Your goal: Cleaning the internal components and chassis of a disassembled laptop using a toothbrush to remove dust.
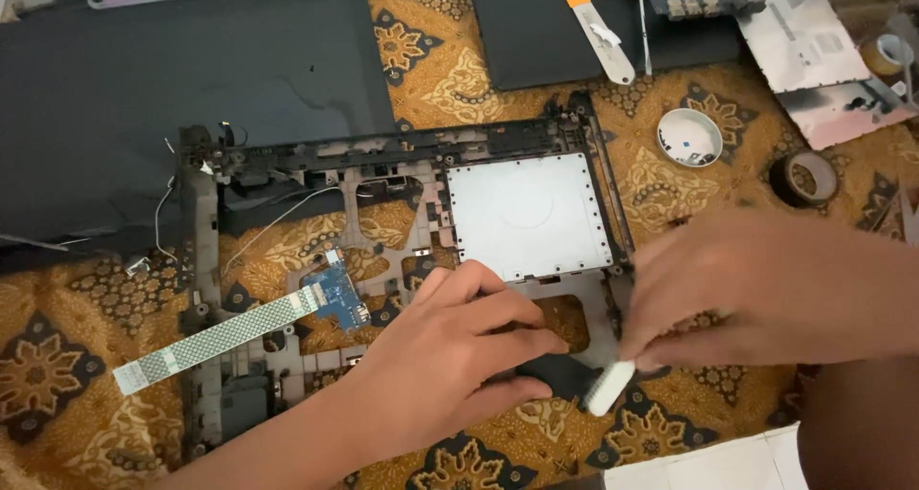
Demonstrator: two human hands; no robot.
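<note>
Left hand [450, 346] pins a black part [560, 375] at the laptop frame's [402, 165] lower edge; right hand [766, 289] pinches what looks like a white strip [611, 387]; a hard tug could tear it

A home floor used as a makeshift repair spot: a patterned batik cloth [459, 78] lies under a stripped laptop frame [402, 212], with tape rolls [804, 179] and a pry tool [598, 31] beyond the frame.

No packages, labels, signs, screens.
</note>
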